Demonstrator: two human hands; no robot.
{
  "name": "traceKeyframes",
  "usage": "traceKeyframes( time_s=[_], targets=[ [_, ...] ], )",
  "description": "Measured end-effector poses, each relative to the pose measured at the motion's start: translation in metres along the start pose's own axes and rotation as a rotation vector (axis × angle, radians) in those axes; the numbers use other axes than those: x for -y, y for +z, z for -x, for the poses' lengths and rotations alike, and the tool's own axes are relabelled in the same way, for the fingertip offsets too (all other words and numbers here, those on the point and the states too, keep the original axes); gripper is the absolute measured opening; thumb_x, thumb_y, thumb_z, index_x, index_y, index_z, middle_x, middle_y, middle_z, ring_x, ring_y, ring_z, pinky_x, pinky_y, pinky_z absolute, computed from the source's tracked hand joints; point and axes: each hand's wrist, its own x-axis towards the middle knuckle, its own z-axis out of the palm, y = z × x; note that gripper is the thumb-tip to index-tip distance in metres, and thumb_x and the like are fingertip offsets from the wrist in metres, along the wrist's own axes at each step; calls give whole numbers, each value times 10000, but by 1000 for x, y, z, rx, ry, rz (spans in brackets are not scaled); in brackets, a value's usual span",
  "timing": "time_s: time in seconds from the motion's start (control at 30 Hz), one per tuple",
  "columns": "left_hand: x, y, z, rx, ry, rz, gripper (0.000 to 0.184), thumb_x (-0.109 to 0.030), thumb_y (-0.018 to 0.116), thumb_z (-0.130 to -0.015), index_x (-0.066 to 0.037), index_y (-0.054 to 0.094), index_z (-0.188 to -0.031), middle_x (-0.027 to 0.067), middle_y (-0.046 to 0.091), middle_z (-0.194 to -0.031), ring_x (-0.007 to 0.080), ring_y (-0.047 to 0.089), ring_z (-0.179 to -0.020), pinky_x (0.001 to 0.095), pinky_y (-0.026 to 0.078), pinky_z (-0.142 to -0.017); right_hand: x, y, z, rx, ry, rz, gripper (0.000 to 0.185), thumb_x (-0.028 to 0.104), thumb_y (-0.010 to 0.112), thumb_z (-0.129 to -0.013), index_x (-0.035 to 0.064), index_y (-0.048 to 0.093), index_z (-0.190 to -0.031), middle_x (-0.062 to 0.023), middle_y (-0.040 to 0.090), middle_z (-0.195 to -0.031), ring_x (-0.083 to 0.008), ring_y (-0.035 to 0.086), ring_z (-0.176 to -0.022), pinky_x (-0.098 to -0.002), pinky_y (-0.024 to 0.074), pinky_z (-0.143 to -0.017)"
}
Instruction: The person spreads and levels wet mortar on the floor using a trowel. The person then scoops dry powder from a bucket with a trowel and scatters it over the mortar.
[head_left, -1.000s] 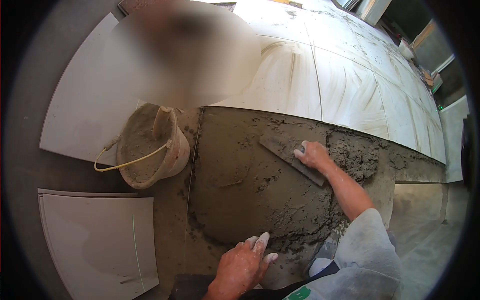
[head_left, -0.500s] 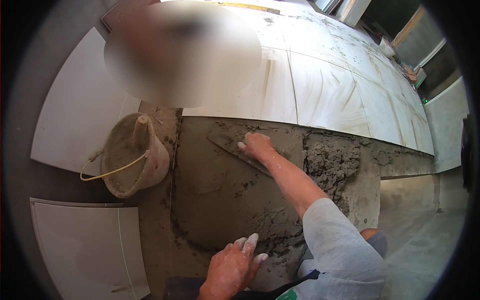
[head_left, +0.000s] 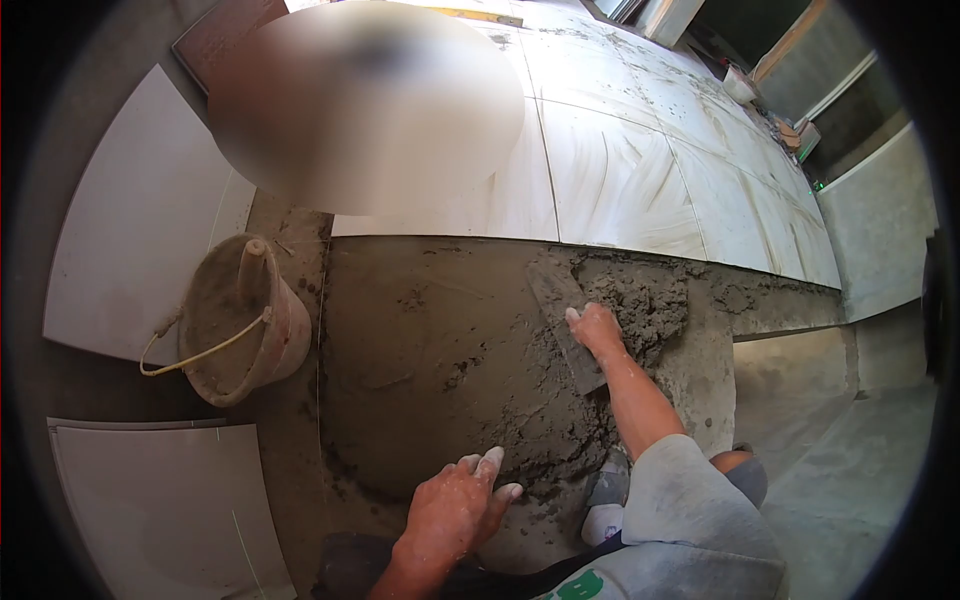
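Right of the frame's centre, the right hand [head_left: 597, 328] is closed around a trowel [head_left: 554, 294], whose blade lies on the mortar bed [head_left: 425, 330]. At lower centre, the left hand [head_left: 452, 508] is half open, visibly holding nothing. The step seems to be smoothing; the next stroke calls for even pressure. A bucket [head_left: 288, 338] stands at left.

Room above the mortar [head_left: 420, 335] seems free; the bucket [head_left: 287, 345] (handle [head_left: 208, 356] jutting) blocks leftward.
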Motion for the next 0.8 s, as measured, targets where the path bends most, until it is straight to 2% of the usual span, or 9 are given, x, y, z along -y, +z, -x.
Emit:
traceKeyframes(
  time_s=[0.13,0.2,0.23,0.3,0.33,0.4,0.47,0.57,0.8],
  targets=[
    [1,-9,8,7,-13,13,499,-388,589,-900,-61,531,-1272,162,633,-1093,332,618,-986,427,510,-824,-10,3,28,11,75,18,538,466,575,-893,-23,621,-1112,-251,649,-1053,-391,624,-1003,-467,491,-851],
    [4,-7,12,-31,10,21,501,-385,586,-902,-58,526,-1277,164,628,-1103,334,618,-986,428,511,-822,-11,9,36,198,200,-328,569,470,588,-878,-53,623,-1098,-275,639,-1075,-395,615,-1037,-455,483,-881],
    [6,-5,16,-57,45,17,503,-382,583,-903,-56,521,-1282,167,624,-1112,335,618,-986,429,512,-819,-10,29,41,218,184,-312,569,470,588,-878,-53,623,-1098,-275,639,-1075,-395,615,-1037,-455,483,-881],
    [6,-6,20,-39,40,25,503,-380,579,-906,-51,520,-1282,171,620,-1118,335,619,-983,427,513,-818,-4,78,50,-112,-157,-213,606,497,613,-849,-61,633,-1084,-291,651,-1018,-401,630,-1016,-447,489,-869],
    [5,-5,22,-12,62,20,502,-379,575,-909,-47,520,-1282,175,616,-1124,335,620,-981,426,514,-816,23,74,66,-4,-154,-227,628,496,603,-854,-71,617,-1123,-306,634,-1056,-397,622,-1046,-439,484,-880],
    [6,-4,28,-17,49,14,505,-380,573,-910,-45,519,-1284,177,615,-1125,334,620,-977,424,515,-816,68,90,76,28,-241,-319,610,491,610,-848,-71,625,-1085,-310,635,-1017,-409,625,-1020,-453,489,-856],
    [8,-3,35,-24,28,18,507,-382,571,-911,-43,518,-1285,179,613,-1126,333,620,-974,422,515,-815,122,93,82,196,-302,-314,570,482,609,-850,-61,635,-1022,-308,638,-965,-432,621,-981,-461,497,-832],
    [7,-6,47,-123,-5,24,497,-365,585,-905,-37,523,-1273,179,614,-1118,332,619,-962,421,515,-811,173,111,105,256,-616,-181,505,449,594,-861,-45,635,-954,-295,644,-915,-439,627,-915,-479,510,-794],
    [-9,8,44,-216,4,1,489,-331,639,-864,-35,545,-1242,178,628,-1071,343,625,-930,425,516,-800,135,136,213,594,-808,56,482,437,554,-881,-16,616,-1031,-256,657,-954,-408,633,-948,-497,496,-818]
  ],
)
